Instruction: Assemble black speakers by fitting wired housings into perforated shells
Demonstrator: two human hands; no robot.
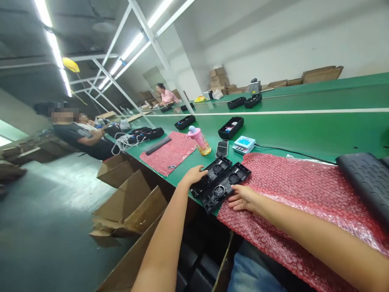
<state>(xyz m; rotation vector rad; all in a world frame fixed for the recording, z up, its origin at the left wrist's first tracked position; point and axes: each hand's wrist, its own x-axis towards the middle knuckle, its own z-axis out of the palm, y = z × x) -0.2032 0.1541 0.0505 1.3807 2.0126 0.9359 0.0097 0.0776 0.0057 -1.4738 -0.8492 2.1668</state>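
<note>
**Forearms out over the table edge, hands on two fan housings**

Right forearm (319, 239) lies across the red bubble wrap (304, 186), left forearm (164, 235) comes up from below the green table (319, 129) edge. Two black fan housings (220, 182) sit side by side at that edge, half on the wrap, round fan grilles up.

- left hand (194, 175): on the end of the far housing (212, 171), fingers curled over it in a light grasp
- right hand (241, 198): fingers stretched out and relaxed, tips touching the long side of the near housing (227, 187) – not clasping

Just behind the housings: phone (222, 148), pink bottle (199, 140), small white meter (244, 144), black tray (231, 127). A ribbed black part (367, 182) sits at the far right on the wrap. Cardboard boxes (130, 202) stand on the floor left of the table; co-workers sit further down the line
</note>
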